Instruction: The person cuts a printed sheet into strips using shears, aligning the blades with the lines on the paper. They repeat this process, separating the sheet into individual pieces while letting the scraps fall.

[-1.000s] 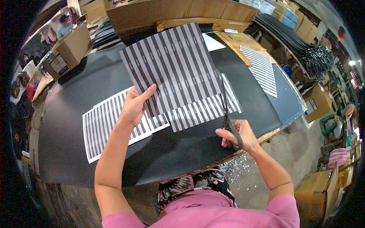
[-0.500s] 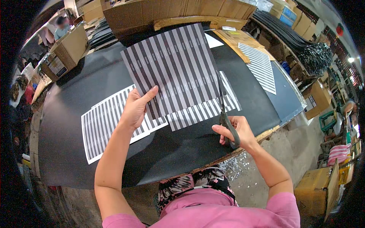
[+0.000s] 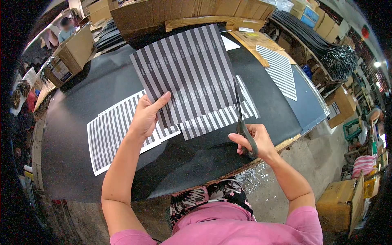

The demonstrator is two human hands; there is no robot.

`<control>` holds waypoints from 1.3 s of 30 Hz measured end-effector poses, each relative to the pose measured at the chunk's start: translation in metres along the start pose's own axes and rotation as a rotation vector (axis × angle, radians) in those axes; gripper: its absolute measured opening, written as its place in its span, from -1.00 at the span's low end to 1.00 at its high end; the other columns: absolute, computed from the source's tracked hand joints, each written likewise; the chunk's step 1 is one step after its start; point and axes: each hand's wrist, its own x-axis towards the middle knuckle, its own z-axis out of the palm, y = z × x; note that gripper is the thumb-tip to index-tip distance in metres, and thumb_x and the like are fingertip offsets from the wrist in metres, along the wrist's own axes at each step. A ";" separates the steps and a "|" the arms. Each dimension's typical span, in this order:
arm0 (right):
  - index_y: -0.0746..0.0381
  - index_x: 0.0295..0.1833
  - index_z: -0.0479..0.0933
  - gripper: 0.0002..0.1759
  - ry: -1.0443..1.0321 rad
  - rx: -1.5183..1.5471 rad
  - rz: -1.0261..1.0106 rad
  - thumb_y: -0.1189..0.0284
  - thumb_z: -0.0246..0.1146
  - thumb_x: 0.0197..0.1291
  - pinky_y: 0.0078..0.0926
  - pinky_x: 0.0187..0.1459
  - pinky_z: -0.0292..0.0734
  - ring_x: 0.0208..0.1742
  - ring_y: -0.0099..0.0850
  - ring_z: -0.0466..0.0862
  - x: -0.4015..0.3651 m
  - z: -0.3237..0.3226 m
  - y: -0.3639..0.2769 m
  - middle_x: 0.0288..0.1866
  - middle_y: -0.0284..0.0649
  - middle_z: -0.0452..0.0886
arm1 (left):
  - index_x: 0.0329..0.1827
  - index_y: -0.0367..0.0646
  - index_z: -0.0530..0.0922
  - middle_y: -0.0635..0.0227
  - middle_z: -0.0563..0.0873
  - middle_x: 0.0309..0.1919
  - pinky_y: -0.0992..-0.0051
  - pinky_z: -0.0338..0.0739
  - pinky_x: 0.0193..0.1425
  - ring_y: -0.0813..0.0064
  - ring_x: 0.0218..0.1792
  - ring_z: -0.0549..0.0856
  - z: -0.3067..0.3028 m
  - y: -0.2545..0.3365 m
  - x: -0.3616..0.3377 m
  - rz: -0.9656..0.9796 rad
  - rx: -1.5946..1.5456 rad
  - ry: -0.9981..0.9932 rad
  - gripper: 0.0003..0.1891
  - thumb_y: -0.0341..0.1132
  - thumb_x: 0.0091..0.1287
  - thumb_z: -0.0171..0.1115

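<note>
My left hand point(image 3: 148, 114) pinches the lower left part of a striped sheet point(image 3: 185, 69), thumb on top, holding it up above the table. Dark and light bands with small repeated print run along this sheet. My right hand point(image 3: 254, 141) has its fingers through the handles of a pair of scissors point(image 3: 241, 128). The blades point away from me and lie along the sheet's right edge. Beneath the raised sheet, more striped sheets point(image 3: 116, 134) lie on the black table, some partly hidden by it and by my left arm.
The black tabletop point(image 3: 81, 171) has a worn wooden front edge. A cardboard box point(image 3: 71, 57) stands at the left, and another striped sheet point(image 3: 281, 73) lies at the right. White paper scraps point(image 3: 251, 179) litter the floor. A person point(image 3: 66, 30) is in the far left background.
Almost nothing differs. The held sheet and the scissors have shifted very slightly; both hands keep their grip.
</note>
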 end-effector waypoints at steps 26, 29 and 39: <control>0.35 -0.64 0.48 -0.52 0.126 -0.062 -0.006 0.14 0.39 -0.02 -0.62 -0.76 0.31 -0.79 -0.61 0.45 -0.001 0.000 0.001 -0.79 -0.35 0.42 | -0.12 -0.31 0.49 0.23 0.67 -0.26 0.58 0.62 -0.21 0.60 -0.31 0.67 0.000 0.002 0.001 -0.006 0.001 0.018 -0.73 -0.33 0.22 0.25; 0.33 -0.67 0.46 -0.51 0.132 -0.068 -0.005 0.15 0.39 -0.01 -0.62 -0.76 0.31 -0.79 -0.61 0.45 0.001 0.000 0.004 -0.80 -0.35 0.41 | -0.13 -0.32 0.49 0.22 0.67 -0.27 0.58 0.62 -0.23 0.60 -0.32 0.67 -0.001 0.001 0.002 0.003 0.016 0.013 -0.72 -0.31 0.22 0.26; 0.33 -0.66 0.46 -0.54 0.124 -0.061 -0.002 0.19 0.41 -0.03 -0.63 -0.77 0.31 -0.79 -0.61 0.45 0.004 -0.001 0.007 -0.79 -0.35 0.42 | -0.14 -0.30 0.52 0.23 0.68 -0.26 0.58 0.61 -0.23 0.61 -0.33 0.67 -0.001 -0.002 0.003 -0.011 0.023 0.024 -0.75 -0.32 0.22 0.25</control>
